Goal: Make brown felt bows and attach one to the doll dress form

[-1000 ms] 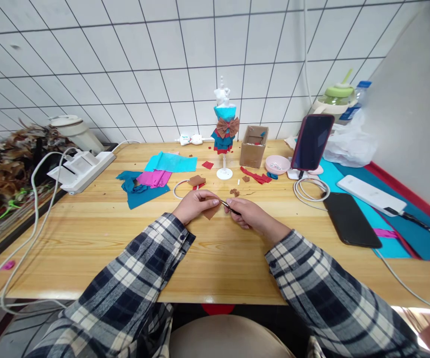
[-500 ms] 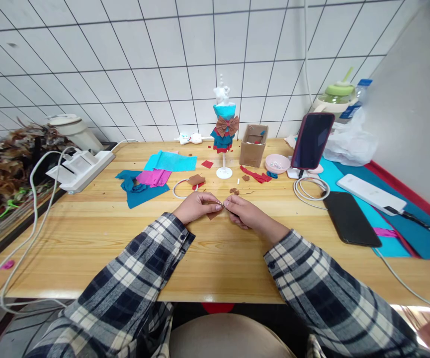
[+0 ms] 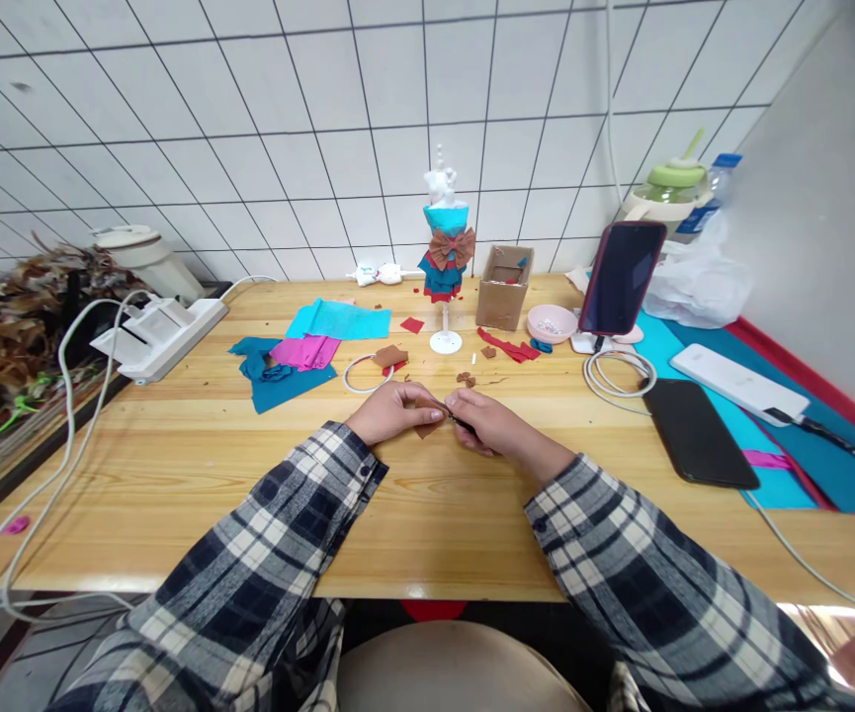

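Note:
My left hand [image 3: 389, 410] pinches a small piece of brown crepe paper [image 3: 428, 429] above the table. Close against it, my right hand [image 3: 487, 419] is closed around small black scissors [image 3: 461, 423], mostly hidden by the fingers, with their tip at the paper's edge. Beyond the hands stands a small white dress form [image 3: 442, 188] on a round base, dressed in a blue and red ruffled paper dress with a brown bow [image 3: 452, 250]. Brown scraps [image 3: 466, 380] lie just past my fingertips. A white ring [image 3: 357, 376] rests beyond my left hand, with brown and red paper beside it.
Blue and magenta crepe paper [image 3: 298, 381] lies to the left. A cardboard box [image 3: 502, 292], a pink bowl [image 3: 553, 324] and a propped phone [image 3: 622, 277] stand at the back right. Another phone [image 3: 701, 435] and a power bank [image 3: 739, 386] lie right. Cables loop from a power strip [image 3: 164, 341].
More of the black scissors shows between the fingers of my right hand, and they have shifted slightly against the brown paper. Both arms stay in place.

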Demonstrator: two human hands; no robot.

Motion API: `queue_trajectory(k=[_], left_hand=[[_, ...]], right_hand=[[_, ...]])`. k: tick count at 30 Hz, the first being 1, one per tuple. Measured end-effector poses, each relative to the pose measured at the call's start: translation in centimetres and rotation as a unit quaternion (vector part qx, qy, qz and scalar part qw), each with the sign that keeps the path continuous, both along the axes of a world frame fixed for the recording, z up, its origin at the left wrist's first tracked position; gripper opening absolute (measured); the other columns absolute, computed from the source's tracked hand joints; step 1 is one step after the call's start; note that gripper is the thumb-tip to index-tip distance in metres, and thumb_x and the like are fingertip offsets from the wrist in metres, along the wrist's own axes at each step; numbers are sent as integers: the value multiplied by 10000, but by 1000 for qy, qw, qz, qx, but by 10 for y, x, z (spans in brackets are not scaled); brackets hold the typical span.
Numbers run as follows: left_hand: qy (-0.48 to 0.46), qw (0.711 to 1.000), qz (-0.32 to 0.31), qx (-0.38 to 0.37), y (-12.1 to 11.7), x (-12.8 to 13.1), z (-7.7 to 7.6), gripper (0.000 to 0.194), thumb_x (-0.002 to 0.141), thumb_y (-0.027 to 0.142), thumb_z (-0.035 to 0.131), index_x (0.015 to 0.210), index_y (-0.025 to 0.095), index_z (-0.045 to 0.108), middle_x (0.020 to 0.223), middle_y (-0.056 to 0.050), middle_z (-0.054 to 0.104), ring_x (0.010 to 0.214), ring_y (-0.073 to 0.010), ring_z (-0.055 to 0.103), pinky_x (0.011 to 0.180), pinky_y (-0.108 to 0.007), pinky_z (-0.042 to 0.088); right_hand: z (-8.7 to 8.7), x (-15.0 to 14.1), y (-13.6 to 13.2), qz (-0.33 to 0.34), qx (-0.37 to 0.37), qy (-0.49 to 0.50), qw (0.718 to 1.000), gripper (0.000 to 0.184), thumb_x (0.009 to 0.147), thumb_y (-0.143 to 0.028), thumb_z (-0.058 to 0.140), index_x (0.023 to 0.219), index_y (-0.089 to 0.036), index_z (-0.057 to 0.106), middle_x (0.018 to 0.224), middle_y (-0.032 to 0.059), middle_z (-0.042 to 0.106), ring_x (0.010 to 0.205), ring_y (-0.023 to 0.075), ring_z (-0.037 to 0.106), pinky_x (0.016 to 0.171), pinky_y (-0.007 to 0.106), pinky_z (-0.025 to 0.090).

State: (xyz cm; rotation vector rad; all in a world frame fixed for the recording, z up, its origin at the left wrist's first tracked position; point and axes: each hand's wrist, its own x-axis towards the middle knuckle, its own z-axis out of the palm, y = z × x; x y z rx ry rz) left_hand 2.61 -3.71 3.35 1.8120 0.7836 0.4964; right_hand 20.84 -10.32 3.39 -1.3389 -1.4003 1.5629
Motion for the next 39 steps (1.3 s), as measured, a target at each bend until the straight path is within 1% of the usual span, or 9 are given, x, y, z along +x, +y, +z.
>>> queue_trajectory(k=[4, 8, 10, 14, 16, 21, 25, 29, 39], left_hand=[[5, 1000, 15, 20, 1, 0, -3, 296, 719, 429, 719, 781, 140, 725, 771, -57, 691, 736, -171, 632, 708, -278, 495], [-28, 998, 55, 14, 2, 0, -4, 373, 696, 405, 750, 965, 149, 714, 936, -78, 715, 888, -207, 642, 816, -312, 491], [-55, 997, 59, -1, 3, -1, -3, 383, 701, 403, 749, 984, 147, 708, 979, -86, 714, 927, -215, 640, 844, -319, 486], [-54, 996, 61, -24, 3, -1, -2, 313, 723, 424, 724, 839, 134, 724, 849, -74, 722, 813, -196, 648, 803, -315, 493], [-43, 997, 63, -24, 3, -1, -1, 309, 721, 426, 724, 821, 133, 728, 810, -68, 721, 778, -190, 646, 785, -312, 495], [-38, 998, 51, -13, 4, -2, -3, 305, 710, 422, 734, 824, 139, 737, 861, -74, 730, 823, -199, 652, 793, -307, 495], [-46, 997, 63, -24, 4, -1, -4, 334, 688, 422, 751, 865, 140, 739, 876, -78, 737, 826, -203, 657, 796, -314, 497], [-34, 997, 70, -20, 3, -1, -3, 322, 682, 433, 750, 795, 131, 738, 837, -79, 736, 793, -196, 654, 770, -304, 499], [-21, 997, 73, -27, 2, 0, -1, 304, 665, 424, 755, 765, 138, 731, 821, -64, 731, 780, -183, 651, 750, -282, 498]], right_hand=[[3, -1, -1, -9, -5, 5, 1000, 269, 924, -458, 399, 797, -221, 381, 439, -96, 427, 300, 55, 289, 298, 156, 204], [6, -2, -2, -23, -7, 28, 999, 271, 924, -471, 399, 821, -220, 384, 453, -102, 410, 310, 53, 274, 312, 159, 197], [6, -2, -2, -28, 2, 32, 999, 280, 918, -480, 404, 816, -221, 380, 461, -99, 417, 318, 53, 279, 316, 160, 203], [2, -3, 0, -28, 16, 27, 999, 276, 922, -470, 394, 796, -225, 369, 453, -99, 415, 319, 56, 280, 317, 162, 206], [1, -3, 0, -24, 15, 20, 999, 268, 926, -462, 386, 795, -228, 369, 456, -97, 422, 314, 60, 280, 307, 166, 196], [5, -4, -2, -18, 2, 36, 999, 259, 935, -439, 387, 792, -225, 362, 461, -100, 402, 328, 51, 265, 327, 154, 196], [8, -4, -3, -21, -6, 51, 998, 255, 933, -432, 398, 793, -222, 362, 476, -105, 380, 347, 46, 240, 349, 153, 188], [7, -4, -2, -24, -6, 44, 999, 253, 922, -428, 409, 782, -224, 355, 470, -106, 375, 351, 49, 241, 362, 161, 189], [4, -2, 0, -24, 3, 21, 999, 254, 911, -439, 421, 793, -214, 405, 475, -101, 391, 357, 46, 258, 377, 165, 204]])
